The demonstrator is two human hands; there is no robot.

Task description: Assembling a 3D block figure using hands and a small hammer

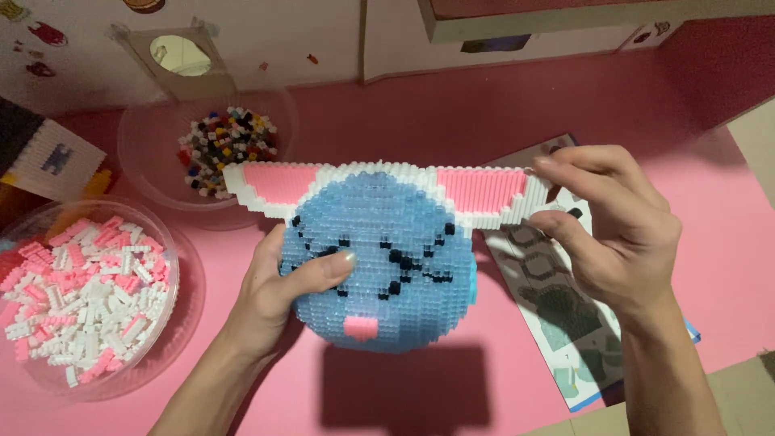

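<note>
A person holds a round blue block-built animal head [379, 266] upright above a pink table [500, 121]. Their left hand [278, 295] grips its left side, thumb pressed across the face. The right hand [609, 226] pinches the tip of its white-and-pink right ear. Under that hand lies what seems an instruction sheet [565, 323]. Two clear bowls of small blocks, pink-and-white [85, 295] and mixed colours [222, 145], sit to the left.

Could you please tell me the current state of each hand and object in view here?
Left hand: gripping the brick head.
Right hand: pinching one ear tip.
Blue brick head: held above the table, ears attached.
Pink-and-white brick bowl: nearly full.
Mixed brick bowl: partly filled.
Instruction sheet: lying flat.
</note>
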